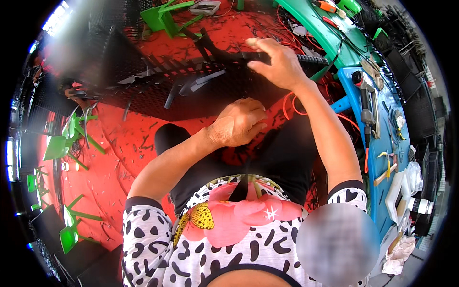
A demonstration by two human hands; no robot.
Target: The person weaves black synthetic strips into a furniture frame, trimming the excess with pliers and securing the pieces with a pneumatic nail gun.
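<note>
A large black woven wicker-like panel (pixel 229 86) stretches across in front of me above my knees, with several loose flat black strips (pixel 205 80) sticking out of it. My left hand (pixel 239 122) is just on the near side of the panel, its fingers curled and pressed together. Whatever lies inside that grip is hidden. Farther off and to the right, my right hand (pixel 279 62) hovers over the panel's right part, thumb and forefinger spread apart. I see nothing between those fingers.
To the right stand a green table (pixel 311 16) and a blue table (pixel 377 138), the latter bearing a black-and-silver air tool (pixel 367 103). An orange hose (pixel 287 107) loops beside it. Green chairs (pixel 57 148) stand left on the red floor (pixel 107 165), which is littered with black scraps.
</note>
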